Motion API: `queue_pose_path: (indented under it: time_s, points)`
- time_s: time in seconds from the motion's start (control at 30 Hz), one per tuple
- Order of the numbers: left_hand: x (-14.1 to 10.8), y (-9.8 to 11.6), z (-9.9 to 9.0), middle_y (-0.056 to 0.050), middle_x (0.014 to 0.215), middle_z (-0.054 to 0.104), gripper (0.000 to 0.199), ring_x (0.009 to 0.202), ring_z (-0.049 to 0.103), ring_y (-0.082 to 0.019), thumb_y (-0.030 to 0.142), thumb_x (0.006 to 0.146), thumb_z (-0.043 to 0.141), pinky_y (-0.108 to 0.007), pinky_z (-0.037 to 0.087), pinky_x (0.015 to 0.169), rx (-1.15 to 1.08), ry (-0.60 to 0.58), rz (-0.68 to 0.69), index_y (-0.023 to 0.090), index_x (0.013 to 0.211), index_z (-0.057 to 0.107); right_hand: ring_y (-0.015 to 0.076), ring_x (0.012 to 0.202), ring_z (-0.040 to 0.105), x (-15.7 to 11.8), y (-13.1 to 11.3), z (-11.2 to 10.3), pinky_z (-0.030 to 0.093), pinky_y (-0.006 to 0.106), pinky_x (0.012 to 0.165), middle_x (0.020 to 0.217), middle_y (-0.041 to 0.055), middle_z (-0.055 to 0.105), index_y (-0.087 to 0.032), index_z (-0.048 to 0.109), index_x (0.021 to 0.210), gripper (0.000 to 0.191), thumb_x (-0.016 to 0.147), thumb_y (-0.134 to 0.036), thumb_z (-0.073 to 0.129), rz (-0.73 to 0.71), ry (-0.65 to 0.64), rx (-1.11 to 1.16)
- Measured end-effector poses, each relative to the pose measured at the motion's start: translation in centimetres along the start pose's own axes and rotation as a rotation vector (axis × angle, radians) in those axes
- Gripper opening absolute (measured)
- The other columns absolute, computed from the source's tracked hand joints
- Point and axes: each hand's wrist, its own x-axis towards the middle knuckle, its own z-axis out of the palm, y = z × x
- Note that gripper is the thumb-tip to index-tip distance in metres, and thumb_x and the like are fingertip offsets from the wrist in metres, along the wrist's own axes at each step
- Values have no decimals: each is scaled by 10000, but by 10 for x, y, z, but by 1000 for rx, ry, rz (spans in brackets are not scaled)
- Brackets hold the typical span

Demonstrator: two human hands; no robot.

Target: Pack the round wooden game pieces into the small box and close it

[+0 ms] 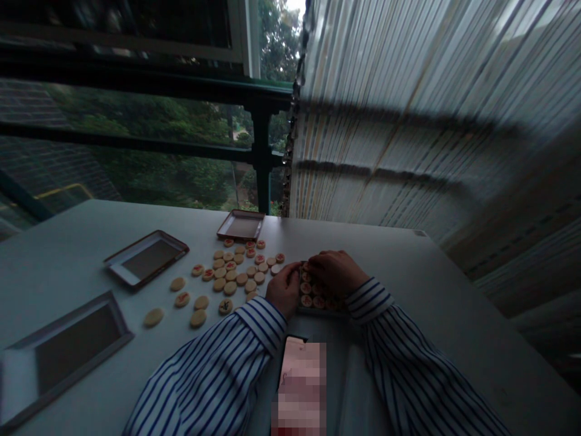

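Note:
Round xiangqi pieces [306, 301] with red characters sit in rows inside a shallow box [318, 312] in front of me. My left hand [284, 290] is curled against the left rim of this box, thumb and fingers closed at its edge. Over the box's far part bends my right hand [339, 270], its fingertips pressed together near the far left corner. Whatever lies between them is hidden. Left of the box many loose xiangqi pieces [230, 288] are scattered, some showing red marks, one a dark mark, others blank sides.
Three shallow rectangular trays or lids stand on the white table [436, 315]: one at the back [242, 225], one at mid left [147, 259], one at near left [72, 357]. A phone [299, 375] lies between my forearms. Beyond are a railing [262, 139] and a striped curtain [363, 121].

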Motion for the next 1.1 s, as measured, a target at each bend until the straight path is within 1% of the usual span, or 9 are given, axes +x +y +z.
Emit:
queue_pose_path:
  time_s: [0.1,0.2,0.4,0.63,0.83,0.97,1.1]
  points:
    - [1,-2,1,-57,951,659,287,893,593,-174,192,775,418,-302,462,798,-9,2,6,156,997,597,159,850,557,0,1,0,334,251,717,916,65,626,-213,613,934,355,874,-381,306,4,-13,11]
    - [1,-4,1,-60,950,658,292,890,595,-172,194,774,416,-298,466,792,-17,-8,6,152,1002,594,162,852,557,1,2,1,336,250,708,925,60,625,-227,607,964,325,863,-370,334,-6,-19,16]
    - [1,-2,1,-54,958,654,297,901,591,-169,207,778,413,-293,461,804,1,-6,-1,158,1010,593,168,867,559,1,4,1,341,261,717,928,55,627,-235,598,990,339,868,-372,313,-8,6,8]
    - [1,-4,2,-65,954,655,297,901,594,-169,217,777,419,-292,463,803,-33,-11,-9,151,1009,592,166,887,560,1,2,1,346,271,746,970,41,624,-266,575,1034,280,842,-290,373,-29,-4,1]
    - [0,-4,2,-59,959,656,282,907,592,-171,218,774,432,-299,463,808,-41,-2,-1,159,997,595,166,902,552,2,0,0,339,269,757,967,60,627,-247,580,1045,292,849,-292,369,-12,-29,16]
    - [0,-1,1,-55,944,660,283,891,597,-167,212,772,433,-288,466,796,-25,-3,-21,159,998,596,167,879,556,1,0,0,341,271,737,941,48,634,-256,594,1013,293,855,-323,357,-18,-13,18]
    - [0,0,1,-47,943,661,275,890,597,-169,206,770,438,-289,464,798,-7,8,-9,169,989,600,166,870,559,2,0,1,337,275,736,926,41,637,-258,596,1001,281,853,-312,363,-26,-10,13]
